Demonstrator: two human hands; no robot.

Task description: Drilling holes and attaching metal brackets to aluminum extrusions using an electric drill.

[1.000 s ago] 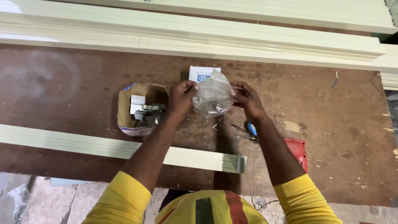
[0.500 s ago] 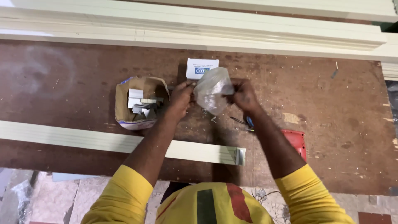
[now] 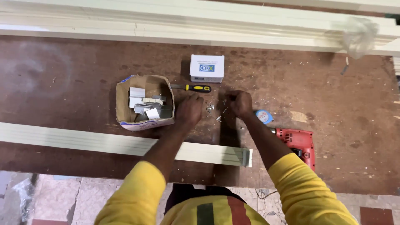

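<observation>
Left hand: left hand point(image 3: 189, 110) rests knuckles-up on the brown wooden worktable point(image 3: 75, 75), fingers curled; whether it pinches anything cannot be told.
Right hand: right hand point(image 3: 240, 103) is closed into a loose fist, fingertips down by the screws; its contents are hidden.
Work item: small silver metal screws point(image 3: 214, 111) lie scattered on the table between the two hands.
Handling: judged light, rigid, small and prone to rolling; best pinched at the shank between thumb and forefinger.
Count: the screws are too small to count exactly, several at least.
Near left: one torn cardboard box of grey and white metal fittings point(image 3: 144, 102), just beside the left hand.
Beyond: one yellow-handled screwdriver point(image 3: 191, 88); one small white carton point(image 3: 207, 68).
Near right: one blue tape measure point(image 3: 264, 116); one red electric drill point(image 3: 296, 141).
Front edge: one long cream moulded strip point(image 3: 104, 143), lying under both forearms.
</observation>
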